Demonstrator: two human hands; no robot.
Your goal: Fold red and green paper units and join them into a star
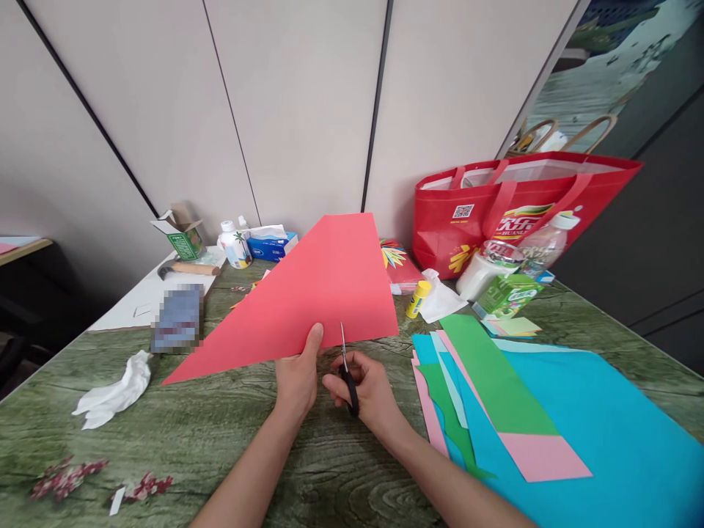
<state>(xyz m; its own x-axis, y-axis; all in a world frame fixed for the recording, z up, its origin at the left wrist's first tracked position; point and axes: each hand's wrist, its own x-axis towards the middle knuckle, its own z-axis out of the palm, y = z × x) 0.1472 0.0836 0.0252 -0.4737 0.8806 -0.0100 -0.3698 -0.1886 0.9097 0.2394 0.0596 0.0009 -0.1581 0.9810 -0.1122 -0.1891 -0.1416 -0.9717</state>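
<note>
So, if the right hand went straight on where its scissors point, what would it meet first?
Probably the red paper: the scissors in the right hand have their blades at its near edge. How far the hand itself sits from the paper is hard to judge.

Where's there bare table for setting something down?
Bare green wood-grain tabletop shows between the crumpled white tissue at left and the left hand, and between both forearms. Layered blue paper sheets cover the right; it's crowded before the red shopping bag.

Matt red paper (pixel 330 286), metal-bladed scissors (pixel 348 378)
</note>
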